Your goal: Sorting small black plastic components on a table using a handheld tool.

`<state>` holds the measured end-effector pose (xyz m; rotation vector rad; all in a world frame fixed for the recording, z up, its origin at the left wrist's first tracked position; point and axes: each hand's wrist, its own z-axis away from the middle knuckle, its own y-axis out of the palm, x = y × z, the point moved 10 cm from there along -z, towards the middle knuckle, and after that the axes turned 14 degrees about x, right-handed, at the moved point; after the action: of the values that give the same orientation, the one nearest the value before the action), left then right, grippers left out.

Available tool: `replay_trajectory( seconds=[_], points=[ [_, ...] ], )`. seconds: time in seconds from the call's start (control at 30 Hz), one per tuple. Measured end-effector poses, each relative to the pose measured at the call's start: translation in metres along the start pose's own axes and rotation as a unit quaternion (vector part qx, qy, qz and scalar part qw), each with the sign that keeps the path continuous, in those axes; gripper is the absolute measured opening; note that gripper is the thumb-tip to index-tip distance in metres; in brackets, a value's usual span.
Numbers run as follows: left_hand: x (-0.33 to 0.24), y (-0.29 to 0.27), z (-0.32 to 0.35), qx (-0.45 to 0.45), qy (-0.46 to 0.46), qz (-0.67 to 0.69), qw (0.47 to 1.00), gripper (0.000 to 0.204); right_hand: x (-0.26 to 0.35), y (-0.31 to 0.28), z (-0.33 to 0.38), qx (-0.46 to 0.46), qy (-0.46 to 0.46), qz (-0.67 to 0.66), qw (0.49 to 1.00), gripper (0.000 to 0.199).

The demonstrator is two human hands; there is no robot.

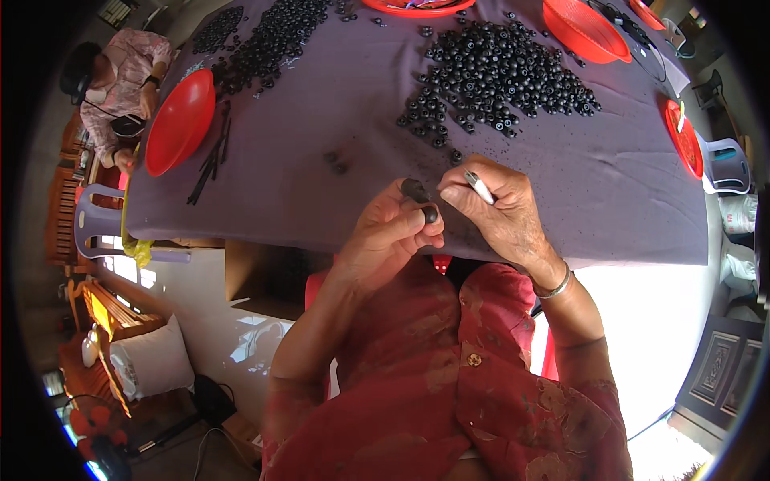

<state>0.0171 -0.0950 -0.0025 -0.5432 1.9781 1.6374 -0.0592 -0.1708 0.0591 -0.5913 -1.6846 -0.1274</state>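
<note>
My left hand (389, 232) is closed, pinching a small round black piece (430, 215) between thumb and fingers. A dark covering (415, 191) wraps the tip of one of its fingers. Close by on the right, my right hand (501, 204) is closed around a slim tool with a white handle (479, 187). The tool's working end is hidden by the fingers. Just beyond both hands lies a large heap of small black round pieces (497, 76), several with pale hollow ends showing, spread over the grey-purple tablecloth (297, 160).
A second black heap (277, 40) lies at the far left. Dark strips (212, 156) lie beside a red bowl (183, 122) at the left edge. A red basket (585, 30) and a red plate (683, 140) stand to the right. Another person (120, 80) sits at the left.
</note>
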Motion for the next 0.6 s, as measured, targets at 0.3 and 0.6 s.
replay_trajectory(
  seconds=[0.3, 0.6],
  points=[
    [-0.025, -0.002, 0.004, -0.002, 0.095, -0.021, 0.995, 0.017, 0.041, 0.01, 0.006, 0.009, -0.123, 0.261, 0.957, 0.034],
    [-0.026, 0.001, 0.003, -0.006, 0.087, -0.023, 0.996, 0.015, 0.042, 0.017, 0.004, 0.01, -0.11, 0.322, 0.94, 0.026]
  ],
)
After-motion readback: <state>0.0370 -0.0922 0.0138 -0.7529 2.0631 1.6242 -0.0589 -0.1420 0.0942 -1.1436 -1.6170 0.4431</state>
